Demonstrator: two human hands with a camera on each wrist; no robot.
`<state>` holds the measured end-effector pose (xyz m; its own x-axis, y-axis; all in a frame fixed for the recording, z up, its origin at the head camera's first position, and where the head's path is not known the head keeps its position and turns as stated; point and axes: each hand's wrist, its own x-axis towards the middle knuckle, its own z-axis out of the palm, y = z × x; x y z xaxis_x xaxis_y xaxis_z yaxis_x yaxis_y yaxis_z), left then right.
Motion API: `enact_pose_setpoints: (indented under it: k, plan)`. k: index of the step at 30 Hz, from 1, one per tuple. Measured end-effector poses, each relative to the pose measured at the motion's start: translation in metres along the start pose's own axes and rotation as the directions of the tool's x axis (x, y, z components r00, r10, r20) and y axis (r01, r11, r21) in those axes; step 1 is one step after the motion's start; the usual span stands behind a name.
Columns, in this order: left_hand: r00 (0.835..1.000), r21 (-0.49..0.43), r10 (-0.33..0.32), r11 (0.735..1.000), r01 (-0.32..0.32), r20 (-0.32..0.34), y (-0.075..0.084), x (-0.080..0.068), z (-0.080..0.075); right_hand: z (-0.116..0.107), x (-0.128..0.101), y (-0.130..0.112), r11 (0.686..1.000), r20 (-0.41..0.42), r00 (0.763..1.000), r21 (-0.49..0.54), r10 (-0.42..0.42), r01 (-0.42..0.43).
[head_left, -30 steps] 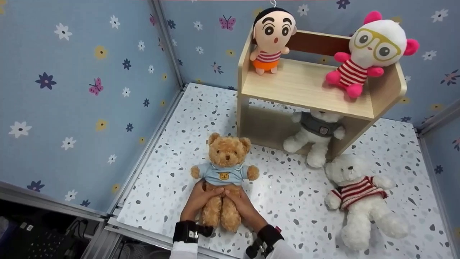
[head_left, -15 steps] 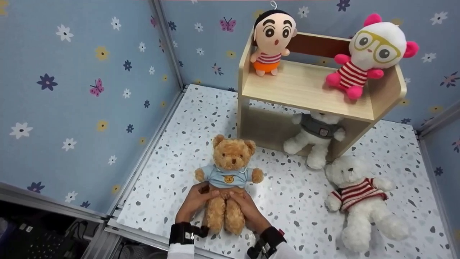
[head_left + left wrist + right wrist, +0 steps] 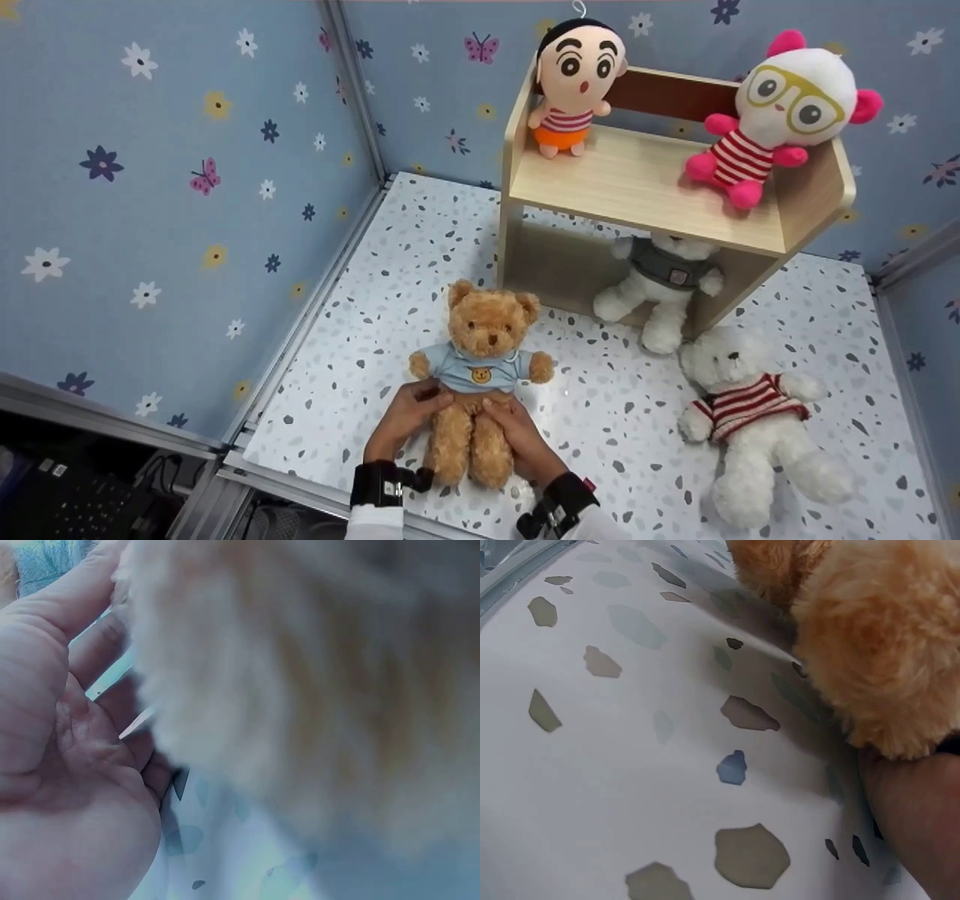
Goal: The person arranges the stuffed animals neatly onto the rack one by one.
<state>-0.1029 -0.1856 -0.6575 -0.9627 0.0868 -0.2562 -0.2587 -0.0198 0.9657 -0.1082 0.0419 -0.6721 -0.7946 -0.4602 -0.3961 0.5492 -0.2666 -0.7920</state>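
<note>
Speckled floor (image 3: 600,405) — both hands, left (image 3: 409,416) and right (image 3: 517,435), grip clamped on brown teddy bear (image 3: 480,375).

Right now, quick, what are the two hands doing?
Left hand: grips the brown teddy bear at its waist.
Right hand: grips the same bear from the other side.

Blue flower-and-butterfly wallpaper (image 3: 150,187), speckled terrazzo floor (image 3: 600,405), light wooden shelf unit (image 3: 645,187) against the back wall
</note>
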Motion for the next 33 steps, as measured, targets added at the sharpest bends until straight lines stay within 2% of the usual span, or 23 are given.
enact_pose_setpoints:
  k: [10, 16, 23, 33]
  plan:
    - [1.0, -0.004, 0.013, 1.0, -0.013, -0.004, -0.0007, 0.0016, 0.001, -0.0003, 0.0007, 0.0001, 1.0, 0.0, 1.0, 0.029, -0.002, 0.002]
    - [1.0, 0.007, 0.008, 1.0, -0.008, -0.01, -0.0008, 0.0013, 0.0013, -0.0007, 0.0018, 0.0009, 0.999, 0.032, 0.999, 0.05, -0.018, 0.016]
    - [0.999, 0.046, 0.034, 0.998, -0.033, -0.001, -0.0006, 0.0021, 0.0009, -0.0003, 0.0017, 0.0018, 0.998, 0.06, 0.997, 0.055, -0.039, 0.035]
    - [1.0, 0.053, 0.017, 0.998, -0.016, -0.017, 0.0019, 0.0026, 0.0049, -0.0018, 0.0011, 0.0012, 0.995, 0.035, 0.999, 0.098, -0.011, 0.007]
